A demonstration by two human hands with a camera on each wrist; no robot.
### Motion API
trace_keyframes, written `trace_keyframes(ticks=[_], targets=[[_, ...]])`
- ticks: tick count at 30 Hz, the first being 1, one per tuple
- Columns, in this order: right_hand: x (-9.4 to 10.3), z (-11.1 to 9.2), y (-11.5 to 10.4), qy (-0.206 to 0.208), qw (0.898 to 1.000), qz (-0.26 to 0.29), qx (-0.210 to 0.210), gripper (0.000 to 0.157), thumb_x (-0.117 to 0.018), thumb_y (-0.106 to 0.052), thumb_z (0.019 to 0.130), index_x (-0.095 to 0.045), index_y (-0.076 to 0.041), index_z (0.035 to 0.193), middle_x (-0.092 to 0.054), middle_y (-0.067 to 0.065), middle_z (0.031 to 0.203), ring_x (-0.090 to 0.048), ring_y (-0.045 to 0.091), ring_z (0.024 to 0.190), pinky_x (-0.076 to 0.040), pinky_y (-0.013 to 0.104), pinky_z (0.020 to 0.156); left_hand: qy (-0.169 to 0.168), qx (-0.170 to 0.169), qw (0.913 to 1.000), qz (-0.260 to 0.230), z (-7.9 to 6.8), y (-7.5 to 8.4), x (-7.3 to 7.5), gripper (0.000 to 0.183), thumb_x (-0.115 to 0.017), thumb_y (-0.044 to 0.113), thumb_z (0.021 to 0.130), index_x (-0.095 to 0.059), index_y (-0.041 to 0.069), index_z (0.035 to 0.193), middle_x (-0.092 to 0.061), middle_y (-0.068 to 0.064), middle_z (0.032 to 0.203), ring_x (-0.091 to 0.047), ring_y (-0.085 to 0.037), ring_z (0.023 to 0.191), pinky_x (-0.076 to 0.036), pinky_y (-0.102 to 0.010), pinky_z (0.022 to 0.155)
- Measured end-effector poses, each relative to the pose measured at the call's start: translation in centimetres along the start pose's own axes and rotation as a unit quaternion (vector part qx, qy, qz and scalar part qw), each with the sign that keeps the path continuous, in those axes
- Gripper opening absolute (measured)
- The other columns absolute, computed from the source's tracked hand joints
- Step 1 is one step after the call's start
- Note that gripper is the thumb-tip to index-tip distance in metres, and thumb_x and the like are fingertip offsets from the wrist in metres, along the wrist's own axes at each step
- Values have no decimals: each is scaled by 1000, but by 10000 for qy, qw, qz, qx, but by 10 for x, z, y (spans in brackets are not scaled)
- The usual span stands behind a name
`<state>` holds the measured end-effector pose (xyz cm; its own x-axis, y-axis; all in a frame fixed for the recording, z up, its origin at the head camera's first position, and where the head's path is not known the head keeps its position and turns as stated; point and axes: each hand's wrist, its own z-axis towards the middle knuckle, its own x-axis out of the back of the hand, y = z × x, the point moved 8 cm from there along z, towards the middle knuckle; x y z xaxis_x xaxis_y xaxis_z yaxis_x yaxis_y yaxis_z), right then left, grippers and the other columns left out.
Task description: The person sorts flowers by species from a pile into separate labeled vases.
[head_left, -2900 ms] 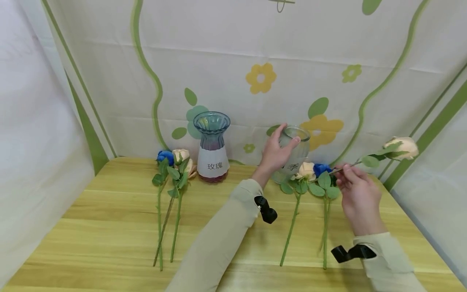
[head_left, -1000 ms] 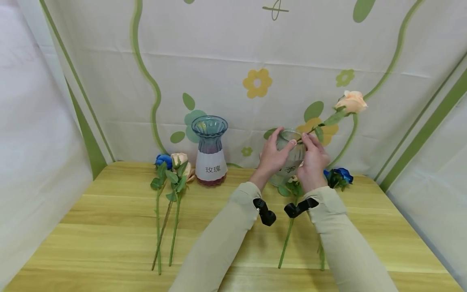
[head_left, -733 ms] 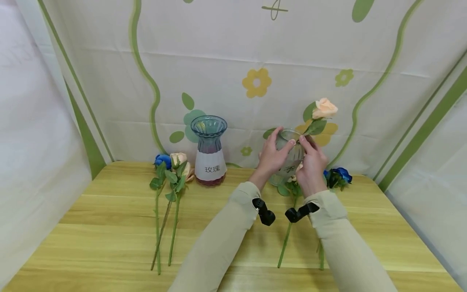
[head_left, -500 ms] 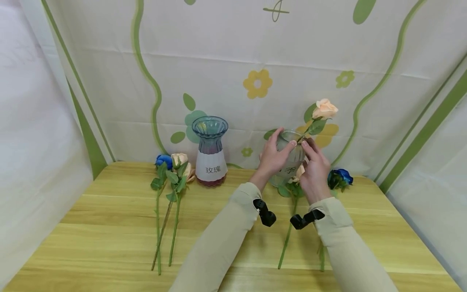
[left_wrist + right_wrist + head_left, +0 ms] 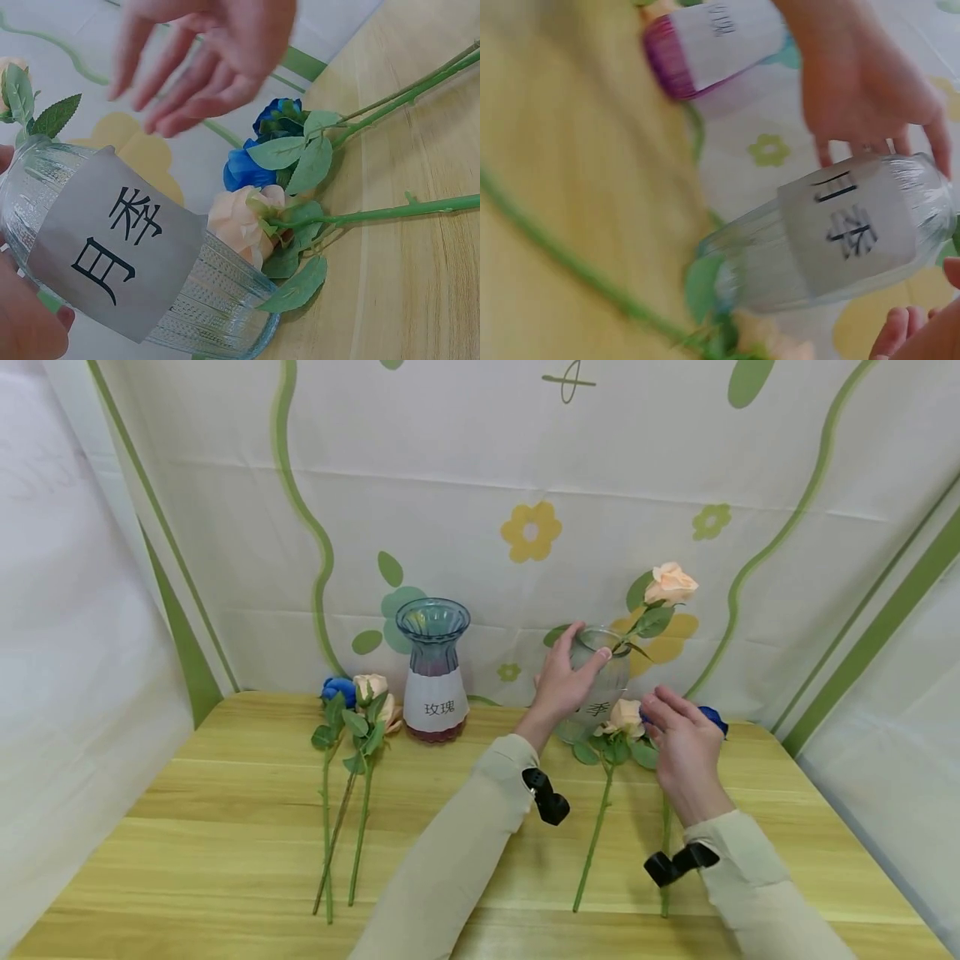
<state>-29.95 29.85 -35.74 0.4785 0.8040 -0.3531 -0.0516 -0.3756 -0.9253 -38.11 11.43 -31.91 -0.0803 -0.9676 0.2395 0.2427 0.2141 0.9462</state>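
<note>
My left hand [image 5: 561, 683] grips the upper side of a clear glass vase [image 5: 613, 675], its thumb at the rim. The vase stands upright with a paper label bearing characters [image 5: 120, 240]. One peach rose [image 5: 670, 583] leans to the right out of its mouth. Beside the vase, my right hand [image 5: 686, 756] hovers with relaxed fingers and nothing in them. Below it on the table lie a second peach rose [image 5: 624, 717] and blue roses [image 5: 251, 166], which that hand partly covers in the head view.
A blue-to-purple glass vase [image 5: 435, 656] with a labelled paper band stands left of centre. At its left lie a blue rose [image 5: 339, 692] and two peach roses [image 5: 371, 687], stems toward the front. A patterned cloth [image 5: 420, 510] hangs behind the wooden table [image 5: 225, 827].
My right hand brought the peach rose from the right to the vase, put its stem in, let go, and drew back down to the right. My left hand stays on the vase.
</note>
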Motion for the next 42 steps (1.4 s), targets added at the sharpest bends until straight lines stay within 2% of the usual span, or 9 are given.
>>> trace_keyframes(ticks=[3,5,9,13,21,29,32,38,42], targets=[[9,-5,11,-310,9954,-891,-183,53,-81,-15,95,-62,-10,145,-74,-13,108,-72,3,94,-60,20,84,6,29,10000,-20,0,0,1,68,-57,57,104,-34,39,165,-38,3,172,-35,-28,159,-12,-69,127],[15,-9,21,-548,9849,-1608,-331,61,-79,-18,98,-54,-9,153,-74,-17,106,-72,0,95,-61,21,87,-21,38,10000,-29,0,0,1,68,-58,56,104,-33,39,165,-37,2,172,-35,-28,160,-12,-70,127],[21,-18,39,-1140,9479,-2921,-566,69,-74,-20,100,-43,-1,160,-75,-16,107,-73,1,95,-63,27,91,-85,93,9999,-65,-1,0,0,68,-59,55,104,-33,40,165,-36,2,172,-34,-29,160,-10,-70,127],[23,-25,50,-1563,9178,-3598,-619,73,-73,-19,100,-39,9,158,-79,-3,108,-76,5,92,-65,30,85,-78,120,9998,-101,-2,0,0,67,-60,54,105,-33,41,165,-36,3,172,-34,-28,160,-9,-71,128],[29,-33,67,-1720,9055,-3796,-796,73,-73,-18,100,-39,15,155,-80,9,114,-76,2,88,-65,28,81,-121,128,9997,-140,-2,-1,-3,68,-60,54,104,-33,41,165,-35,3,173,-32,-29,161,-8,-71,128],[25,-32,71,-1556,8953,-4122,-663,69,-77,-20,97,-49,11,151,-69,24,137,-75,3,83,-63,25,75,-48,71,9999,-140,-1,1,1,67,-59,54,105,-34,39,165,-36,3,173,-33,-30,161,-7,-74,127],[24,-30,72,-1479,8913,-4247,-584,66,-80,-20,95,-53,9,149,-69,26,137,-74,5,80,-63,26,72,-49,75,9999,-146,-1,2,2,67,-59,53,105,-33,39,165,-36,2,173,-33,-30,161,-7,-73,128],[22,-27,72,-1296,8778,-4590,-456,59,-83,-19,91,-62,5,142,-75,20,123,-71,10,73,-60,29,66,-57,89,9998,-149,-1,2,2,66,-59,51,106,-33,39,165,-37,2,172,-34,-29,160,-9,-71,128],[24,-26,74,-1148,8760,-4653,-538,58,-81,-15,89,-63,3,141,-81,10,100,-69,12,65,-57,30,61,-70,97,9998,-165,-2,2,1,66,-59,52,105,-33,39,165,-37,2,172,-34,-29,160,-10,-70,128]])
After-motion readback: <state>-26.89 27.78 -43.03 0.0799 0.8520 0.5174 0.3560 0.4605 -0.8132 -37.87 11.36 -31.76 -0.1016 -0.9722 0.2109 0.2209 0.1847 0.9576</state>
